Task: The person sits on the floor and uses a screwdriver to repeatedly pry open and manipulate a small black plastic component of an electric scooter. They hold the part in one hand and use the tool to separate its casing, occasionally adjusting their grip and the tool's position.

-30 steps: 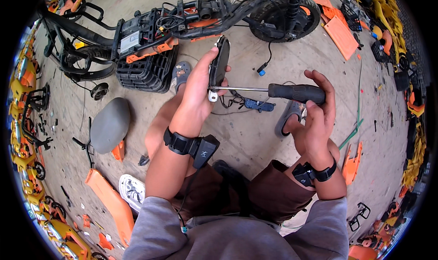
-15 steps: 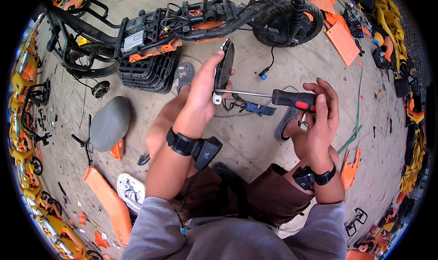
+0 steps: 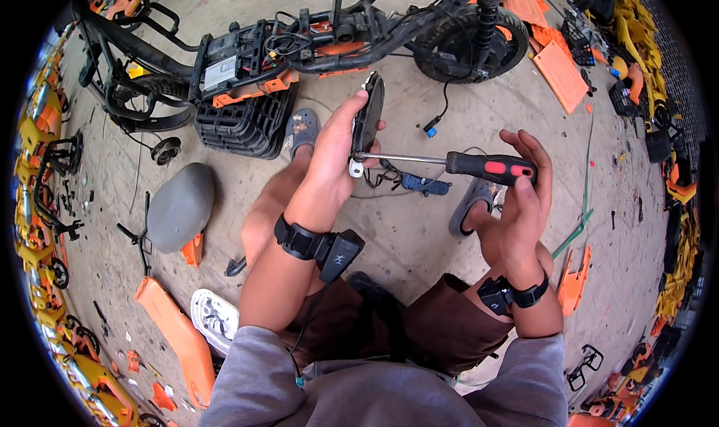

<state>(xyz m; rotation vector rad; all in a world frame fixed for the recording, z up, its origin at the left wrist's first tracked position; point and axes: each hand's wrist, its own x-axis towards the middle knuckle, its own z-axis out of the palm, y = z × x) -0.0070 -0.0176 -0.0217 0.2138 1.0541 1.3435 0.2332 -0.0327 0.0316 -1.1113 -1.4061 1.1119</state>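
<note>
My left hand (image 3: 335,161) grips a flat black part (image 3: 368,114) held upright on edge, with a small white bracket at its lower end. My right hand (image 3: 517,202) holds a screwdriver (image 3: 449,161) by its black and red handle, fingers loosely curled around it. The metal shaft runs left and its tip meets the lower end of the black part by the bracket. Both wrists carry black straps. A black wire with a blue connector (image 3: 419,183) lies on the ground under the shaft.
A stripped black bike frame with orange panels (image 3: 292,45) and a wheel (image 3: 472,37) lies ahead. A grey seat (image 3: 180,206), a black ribbed footboard (image 3: 243,123), orange plastic covers (image 3: 176,337) and grey sandals on my feet (image 3: 299,131) surround me on the concrete.
The black part and the screwdriver shifted slightly lower and nearer to me. My right hand's fingers have loosened around the handle while the tip stays at the part's lower end.
</note>
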